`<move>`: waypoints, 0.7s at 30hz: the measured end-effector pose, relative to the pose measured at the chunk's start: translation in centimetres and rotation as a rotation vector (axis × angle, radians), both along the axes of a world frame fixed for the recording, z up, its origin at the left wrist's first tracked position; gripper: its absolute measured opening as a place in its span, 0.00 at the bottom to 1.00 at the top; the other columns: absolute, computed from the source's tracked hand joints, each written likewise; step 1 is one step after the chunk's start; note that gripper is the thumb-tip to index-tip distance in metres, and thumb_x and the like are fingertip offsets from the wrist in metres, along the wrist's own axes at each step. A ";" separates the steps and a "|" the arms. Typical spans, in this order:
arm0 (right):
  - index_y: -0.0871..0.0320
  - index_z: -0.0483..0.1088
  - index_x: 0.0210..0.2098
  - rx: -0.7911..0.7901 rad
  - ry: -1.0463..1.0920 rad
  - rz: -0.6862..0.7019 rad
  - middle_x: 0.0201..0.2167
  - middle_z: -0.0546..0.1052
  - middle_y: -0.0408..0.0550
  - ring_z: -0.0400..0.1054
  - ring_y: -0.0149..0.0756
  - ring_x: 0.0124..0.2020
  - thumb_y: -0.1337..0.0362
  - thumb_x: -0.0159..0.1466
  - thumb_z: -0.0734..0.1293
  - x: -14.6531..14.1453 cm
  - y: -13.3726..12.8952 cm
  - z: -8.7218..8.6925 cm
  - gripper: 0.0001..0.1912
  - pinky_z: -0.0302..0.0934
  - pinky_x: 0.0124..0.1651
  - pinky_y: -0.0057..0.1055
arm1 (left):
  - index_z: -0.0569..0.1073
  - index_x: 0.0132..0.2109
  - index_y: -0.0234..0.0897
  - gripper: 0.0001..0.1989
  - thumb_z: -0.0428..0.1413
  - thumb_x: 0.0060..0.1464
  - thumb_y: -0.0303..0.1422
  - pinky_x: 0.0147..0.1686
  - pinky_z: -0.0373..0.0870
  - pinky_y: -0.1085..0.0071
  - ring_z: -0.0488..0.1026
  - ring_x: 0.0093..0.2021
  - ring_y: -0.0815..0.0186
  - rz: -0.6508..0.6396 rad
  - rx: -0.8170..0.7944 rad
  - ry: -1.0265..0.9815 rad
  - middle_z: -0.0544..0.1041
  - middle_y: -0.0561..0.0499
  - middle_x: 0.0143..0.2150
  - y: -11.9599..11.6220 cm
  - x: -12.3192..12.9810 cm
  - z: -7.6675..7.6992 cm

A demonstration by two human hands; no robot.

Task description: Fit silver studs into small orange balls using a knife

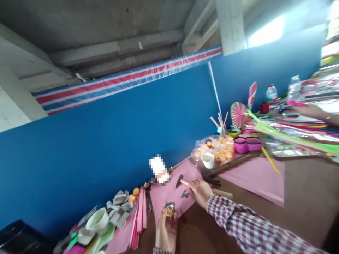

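Observation:
My left hand (pixel 167 224) is closed around a small orange ball (pixel 170 212) with a shiny silver piece (pixel 170 205) on its top. I cannot make out what the silver piece is. My right hand (pixel 200 192) grips the pale wooden handle of a small hammer (pixel 179 181). The hammer's dark head points to the left, over a pink sheet (pixel 165 193), and the handle's end sticks out beyond my hand. Between my hands, a small crumpled-looking silver thing (pixel 184 193) lies on the sheet.
A larger hammer (pixel 235 164) lies behind my right hand, near a white cup (pixel 208 161) and bagged orange balls (pixel 225 150). Folded pink paper (pixel 141 215) and a white bowl (pixel 97 219) are at left. Another person's hand (pixel 308 110) is at far right. A blue partition (pixel 119 141) borders the table.

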State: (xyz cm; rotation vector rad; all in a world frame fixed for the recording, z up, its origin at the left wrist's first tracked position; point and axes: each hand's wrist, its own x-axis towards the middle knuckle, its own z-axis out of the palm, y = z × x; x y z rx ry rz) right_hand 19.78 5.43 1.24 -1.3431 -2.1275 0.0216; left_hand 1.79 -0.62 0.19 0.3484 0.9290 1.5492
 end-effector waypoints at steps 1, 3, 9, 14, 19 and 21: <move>0.55 0.60 0.52 0.015 0.026 -0.007 0.31 0.73 0.46 0.64 0.32 0.34 0.68 0.60 0.54 0.0 -0.2 0.1 0.20 0.54 0.37 0.26 | 0.73 0.40 0.43 0.13 0.47 0.52 0.25 0.28 0.72 0.76 0.75 0.29 0.69 0.007 -0.033 -0.012 0.77 0.49 0.34 0.0 0.0 0.1; 0.55 0.63 0.48 0.031 0.074 -0.038 0.31 0.73 0.45 0.64 0.32 0.32 0.69 0.59 0.55 0.0 -0.4 0.1 0.18 0.54 0.35 0.26 | 0.73 0.40 0.45 0.15 0.45 0.54 0.26 0.26 0.72 0.78 0.75 0.28 0.70 0.036 -0.069 -0.021 0.78 0.50 0.32 0.0 -0.1 0.3; 0.57 0.68 0.32 0.076 0.226 -0.001 0.27 0.72 0.44 0.63 0.32 0.30 0.68 0.59 0.57 -0.3 -0.4 -0.5 0.08 0.54 0.36 0.27 | 0.68 0.48 0.34 0.15 0.46 0.53 0.24 0.30 0.73 0.74 0.75 0.32 0.67 -0.026 0.024 -0.015 0.77 0.45 0.34 0.2 -0.5 -0.2; 0.57 0.66 0.28 0.073 0.308 0.095 0.31 0.73 0.46 0.64 0.33 0.33 0.67 0.60 0.56 -0.5 -0.5 -1.3 0.09 0.55 0.39 0.30 | 0.69 0.46 0.36 0.15 0.51 0.49 0.23 0.36 0.72 0.70 0.75 0.34 0.66 -0.006 0.104 -0.045 0.77 0.47 0.34 0.0 -0.1 -0.5; 0.57 0.66 0.30 -0.048 0.407 0.187 0.29 0.72 0.46 0.65 0.32 0.29 0.64 0.60 0.56 -1.1 -0.5 -2.0 0.09 0.58 0.33 0.29 | 0.70 0.44 0.37 0.16 0.57 0.45 0.26 0.41 0.69 0.67 0.74 0.37 0.63 -0.076 0.164 -0.058 0.76 0.48 0.35 0.0 0.0 -0.6; 0.58 0.66 0.30 -0.089 0.464 0.206 0.27 0.72 0.46 0.64 0.32 0.28 0.63 0.60 0.57 -1.6 -0.8 -1.9 0.08 0.58 0.32 0.29 | 0.69 0.46 0.38 0.18 0.57 0.45 0.28 0.39 0.69 0.68 0.74 0.37 0.64 -0.102 0.152 -0.052 0.76 0.48 0.36 0.0 -0.1 -0.7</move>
